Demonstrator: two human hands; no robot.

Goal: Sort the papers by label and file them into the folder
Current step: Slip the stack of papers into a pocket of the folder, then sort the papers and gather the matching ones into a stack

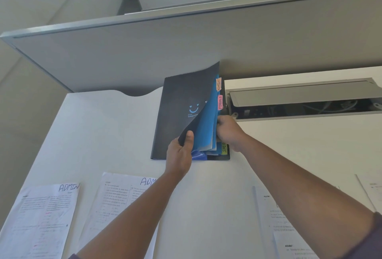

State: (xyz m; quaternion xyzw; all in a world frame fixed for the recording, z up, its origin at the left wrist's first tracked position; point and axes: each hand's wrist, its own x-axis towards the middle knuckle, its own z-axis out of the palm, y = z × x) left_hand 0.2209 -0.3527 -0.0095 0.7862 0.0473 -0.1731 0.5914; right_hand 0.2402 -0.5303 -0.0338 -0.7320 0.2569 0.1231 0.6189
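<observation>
Near edge of desk (115, 126): two printed sheets on the L, both w/ "ADMIN" handwritten at top, first paper (39, 219) far left, second paper (115, 203) partly under the left forearm. More sheets (268, 223) on the R side, partly under the right forearm, labels not readable.

Mid desk: left hand (178, 155) pinches the bottom corner of the folder's black cover (182, 101), thumb on top, other fingers hidden behind the flap; cover curled up and back. Right hand (228, 132) at the folder's R edge, fingers curled into the blue dividers (206, 126), tips hidden, so exact grip can't tell beyond that it's holding the pages.

Folder (163, 134) lies flat, spine to the L, touching nothing but desk and hands. Tabs on R edge: orange "ADMIN" tab (218, 84), pink "FINANCE" tab (220, 102), green tab (224, 148) partly covered.

Far: open cable tray (299, 101) just R of folder, grey partition (144, 52) behind.
</observation>
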